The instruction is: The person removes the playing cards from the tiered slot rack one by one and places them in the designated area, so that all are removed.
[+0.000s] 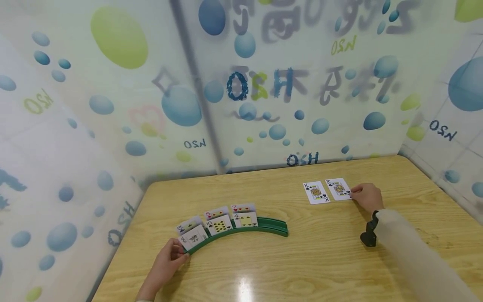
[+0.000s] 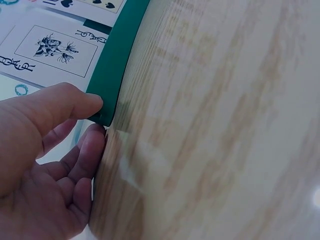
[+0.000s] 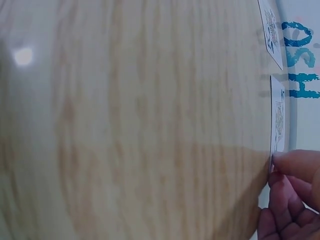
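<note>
**Green rack held left, king card pinched right**

Green card rack (image 1: 241,230) at 6 o'clock on the wooden table (image 1: 320,260); left hand (image 1: 167,262) pinches its end. Right hand (image 1: 367,196) at 3 o'clock.

Left wrist: thumb and finger clamp the rack (image 2: 112,65).

Right wrist: fingertips (image 3: 295,162) pinch the king card (image 3: 278,117) (edge only).

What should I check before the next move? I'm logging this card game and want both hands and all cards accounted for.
1. Right hand pinches the right king card at its corner: ok.
2. Left king card lies flat, face up, apart from the right one: ok.
3. Left hand grips the end of the green card holder: ok.
4. Cards in the holder stand upright: ok.
5. Right king lifted off the table: cannot tell.
</note>
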### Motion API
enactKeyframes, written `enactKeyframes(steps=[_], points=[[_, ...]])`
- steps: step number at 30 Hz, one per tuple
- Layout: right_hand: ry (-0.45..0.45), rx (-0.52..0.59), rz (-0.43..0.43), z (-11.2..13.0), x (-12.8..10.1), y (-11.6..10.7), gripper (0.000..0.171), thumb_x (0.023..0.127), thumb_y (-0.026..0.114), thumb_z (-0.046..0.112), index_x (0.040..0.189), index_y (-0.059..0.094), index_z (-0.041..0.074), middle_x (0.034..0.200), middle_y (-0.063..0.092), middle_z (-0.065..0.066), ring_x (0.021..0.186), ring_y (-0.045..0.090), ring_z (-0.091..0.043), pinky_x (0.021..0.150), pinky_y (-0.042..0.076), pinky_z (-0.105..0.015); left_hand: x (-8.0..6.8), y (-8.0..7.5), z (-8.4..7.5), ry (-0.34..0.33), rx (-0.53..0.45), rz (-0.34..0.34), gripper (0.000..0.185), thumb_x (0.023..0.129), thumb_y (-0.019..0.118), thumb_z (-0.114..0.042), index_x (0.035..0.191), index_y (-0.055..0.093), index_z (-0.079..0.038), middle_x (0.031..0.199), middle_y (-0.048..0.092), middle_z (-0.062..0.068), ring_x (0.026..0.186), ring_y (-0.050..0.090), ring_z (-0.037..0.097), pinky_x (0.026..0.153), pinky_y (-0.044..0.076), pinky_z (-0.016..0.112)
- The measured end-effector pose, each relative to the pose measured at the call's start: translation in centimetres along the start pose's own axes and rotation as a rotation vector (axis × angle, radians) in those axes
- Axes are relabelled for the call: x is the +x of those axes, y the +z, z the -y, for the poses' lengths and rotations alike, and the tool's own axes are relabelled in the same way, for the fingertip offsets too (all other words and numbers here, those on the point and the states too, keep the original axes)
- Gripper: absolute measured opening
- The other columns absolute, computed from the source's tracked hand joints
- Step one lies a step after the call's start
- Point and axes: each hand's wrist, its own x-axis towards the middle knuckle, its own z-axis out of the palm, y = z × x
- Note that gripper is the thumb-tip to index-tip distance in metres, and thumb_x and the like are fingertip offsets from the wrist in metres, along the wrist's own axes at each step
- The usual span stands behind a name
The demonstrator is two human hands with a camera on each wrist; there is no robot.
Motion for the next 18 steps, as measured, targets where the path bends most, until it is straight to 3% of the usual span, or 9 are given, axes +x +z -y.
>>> enactKeyframes(steps=[9, 18], points=[[-0.015, 0.018, 0.006, 0.3, -0.4, -0.4, 0.024, 0.086, 0.058, 0.004, 0.099, 0.060, -0.016, 0.096, 0.060, -0.030, 0.087, 0.054, -0.040, 0.072, 0.042, -0.046, -0.1, 0.0, -0.1, 0.007, 0.015, -0.009, 0.026, 0.082, 0.065, 0.001, 0.098, 0.046, 0.000, 0.090, 0.055, 0.009, 0.081, 0.053, 0.018, 0.066, 0.045, 0.025], [-0.049, 0.015, 0.014, 0.6, -0.4, -1.2, 0.030, 0.089, 0.055, 0.011, 0.103, 0.060, -0.015, 0.099, 0.059, -0.031, 0.085, 0.054, -0.036, 0.064, 0.040, -0.033, 0.0, -0.1, 0.2, 0.024, 0.025, -0.007, 0.028, 0.082, 0.067, -0.001, 0.099, 0.045, 0.002, 0.090, 0.054, 0.009, 0.080, 0.052, 0.017, 0.064, 0.045, 0.025]])
